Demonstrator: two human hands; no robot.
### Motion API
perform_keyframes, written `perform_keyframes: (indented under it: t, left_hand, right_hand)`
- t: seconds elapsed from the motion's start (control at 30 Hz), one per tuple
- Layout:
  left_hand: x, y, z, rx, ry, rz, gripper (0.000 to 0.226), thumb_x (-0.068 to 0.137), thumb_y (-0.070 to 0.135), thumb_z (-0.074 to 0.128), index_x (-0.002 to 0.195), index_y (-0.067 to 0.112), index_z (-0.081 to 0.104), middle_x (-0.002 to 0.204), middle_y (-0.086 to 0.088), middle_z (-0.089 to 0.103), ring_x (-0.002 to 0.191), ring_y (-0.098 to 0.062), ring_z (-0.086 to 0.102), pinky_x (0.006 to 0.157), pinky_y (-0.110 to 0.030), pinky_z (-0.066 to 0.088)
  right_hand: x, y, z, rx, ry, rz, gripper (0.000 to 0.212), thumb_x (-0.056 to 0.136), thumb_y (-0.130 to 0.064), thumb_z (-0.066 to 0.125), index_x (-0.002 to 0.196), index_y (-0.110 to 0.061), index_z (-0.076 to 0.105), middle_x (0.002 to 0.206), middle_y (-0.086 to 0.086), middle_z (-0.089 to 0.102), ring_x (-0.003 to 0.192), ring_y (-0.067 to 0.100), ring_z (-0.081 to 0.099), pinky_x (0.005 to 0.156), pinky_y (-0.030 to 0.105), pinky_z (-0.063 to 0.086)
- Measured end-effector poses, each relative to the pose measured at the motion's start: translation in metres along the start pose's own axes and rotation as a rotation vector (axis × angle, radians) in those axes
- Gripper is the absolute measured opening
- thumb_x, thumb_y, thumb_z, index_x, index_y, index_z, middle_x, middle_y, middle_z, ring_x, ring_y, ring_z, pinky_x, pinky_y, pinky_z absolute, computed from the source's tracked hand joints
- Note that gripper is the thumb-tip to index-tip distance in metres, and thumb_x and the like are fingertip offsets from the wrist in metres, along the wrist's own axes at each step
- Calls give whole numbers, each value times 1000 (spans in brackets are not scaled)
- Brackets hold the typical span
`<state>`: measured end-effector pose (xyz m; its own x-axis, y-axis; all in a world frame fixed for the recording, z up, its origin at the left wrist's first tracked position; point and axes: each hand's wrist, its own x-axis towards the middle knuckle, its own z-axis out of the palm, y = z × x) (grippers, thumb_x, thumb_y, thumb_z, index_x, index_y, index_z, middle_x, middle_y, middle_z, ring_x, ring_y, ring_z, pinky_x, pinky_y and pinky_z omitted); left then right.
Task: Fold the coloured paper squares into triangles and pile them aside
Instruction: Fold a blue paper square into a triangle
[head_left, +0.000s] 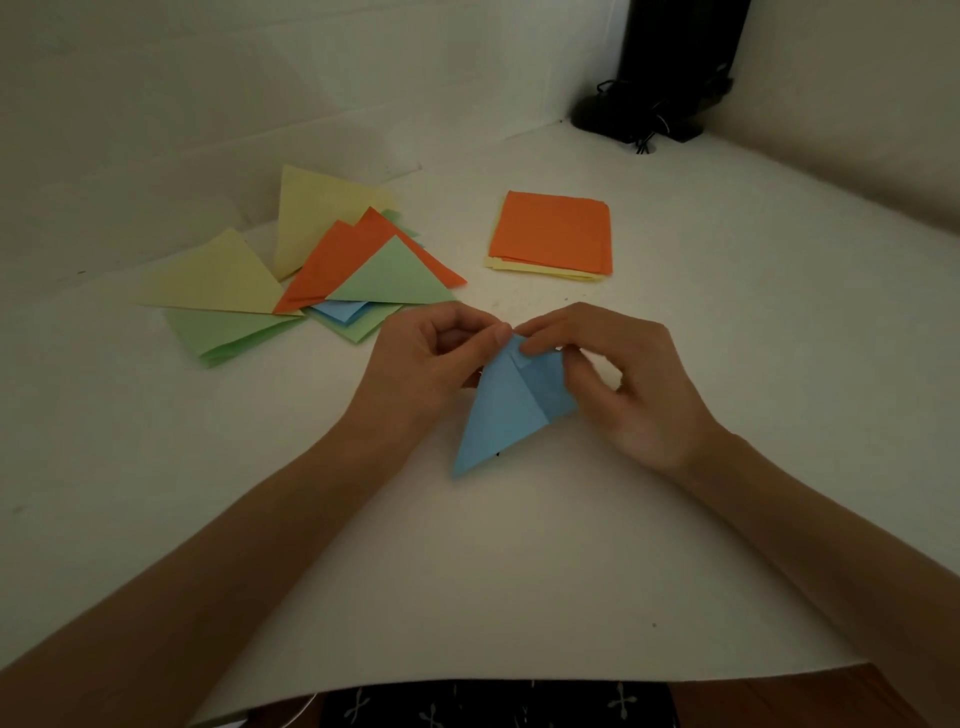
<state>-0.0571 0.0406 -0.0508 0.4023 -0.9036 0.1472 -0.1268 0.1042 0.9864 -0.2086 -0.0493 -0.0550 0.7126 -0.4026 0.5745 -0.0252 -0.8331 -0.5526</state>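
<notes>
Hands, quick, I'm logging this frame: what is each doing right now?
Left hand: closed, pinching the blue paper at its top corner.
Right hand: closed, pinching the same paper beside it.

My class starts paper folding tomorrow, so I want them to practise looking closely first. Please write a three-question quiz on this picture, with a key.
1. True or false: the left hand and the right hand both pinch the blue paper.
2. Which colour lies on top of the stack of unfolded squares? A green, B orange, C blue.
3. Fill in: seen from the person, the pile of folded triangles lies to the ____ of that stack.
Key: 1 true; 2 B; 3 left.
</notes>
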Motion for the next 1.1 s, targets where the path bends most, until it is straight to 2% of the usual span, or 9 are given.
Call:
perform_keyframes:
  t: [0.1, 0.17, 0.27, 0.4, 0.47, 0.67, 0.9, 1.0, 1.1]
  left_hand:
    - [1, -2, 0, 92, -26, 53, 13, 88, 7, 62, 78, 16, 64, 61, 14, 66, 63, 1, 61, 58, -15, 49]
    - [0, -3, 0, 149, -46, 86, 15, 88, 10, 62, 77, 20, 64, 63, 17, 65, 63, 4, 59, 58, -13, 46]
    - [-2, -3, 2, 221, -68, 143, 15, 89, 15, 63, 76, 24, 62, 65, 21, 64, 63, 6, 58, 57, -9, 42]
    - [-3, -3, 4, 199, -91, 154, 9, 83, 28, 57, 77, 22, 61, 66, 17, 63, 63, 2, 58, 57, -14, 44]
    - [-3, -4, 4, 200, -65, 166, 11, 83, 29, 57, 77, 21, 61, 65, 16, 62, 62, 1, 56, 57, -15, 43]
    - [-1, -3, 4, 95, 66, 116, 18, 92, 11, 59, 76, 20, 58, 61, 17, 61, 61, 2, 56, 55, -17, 47]
    - [0, 0, -2, 31, -102, 21, 11, 86, 2, 63, 80, 12, 61, 63, 8, 68, 60, -5, 64, 55, -17, 50]
    - [0, -1, -2, 51, -186, -50, 10, 84, 3, 65, 80, 11, 62, 64, 6, 69, 61, -6, 66, 56, -17, 51]
    - [1, -1, -3, 60, -153, -50, 9, 85, 4, 64, 79, 10, 62, 64, 5, 70, 60, -6, 67, 55, -17, 51]
  right_hand:
    - [2, -6, -2, 302, 8, 348, 15, 92, -19, 50, 94, -13, 63, 88, -8, 65, 82, 2, 60, 72, 13, 44]
    - [4, -4, 0, 352, -36, 438, 12, 91, -22, 58, 88, -11, 62, 79, -8, 62, 73, 1, 57, 65, 14, 43]
    - [4, -3, 3, 388, -99, 439, 10, 89, -17, 63, 81, -11, 62, 73, -9, 60, 69, 4, 55, 62, 17, 42]
    - [4, -3, 1, 309, -89, 359, 9, 85, -20, 60, 77, -16, 60, 70, -6, 59, 65, 15, 52, 61, 23, 40]
    - [4, -5, 1, 339, -66, 366, 9, 86, -18, 62, 77, -17, 61, 69, -11, 59, 65, 8, 53, 61, 19, 40]
    - [7, -6, -2, 532, 16, 505, 17, 88, -1, 60, 74, -10, 63, 62, -12, 62, 60, 1, 54, 60, 13, 42]
    - [10, -4, -3, 579, 184, 631, 11, 83, -6, 67, 74, -12, 64, 67, -6, 65, 64, 5, 59, 60, 17, 46]
    - [10, -6, -5, 502, 92, 593, 8, 83, -9, 68, 77, -11, 63, 74, -3, 64, 65, 3, 59, 57, 15, 46]
    - [9, -5, -4, 445, 1, 574, 10, 80, -11, 71, 83, -14, 62, 81, -5, 64, 70, 1, 61, 60, 14, 46]
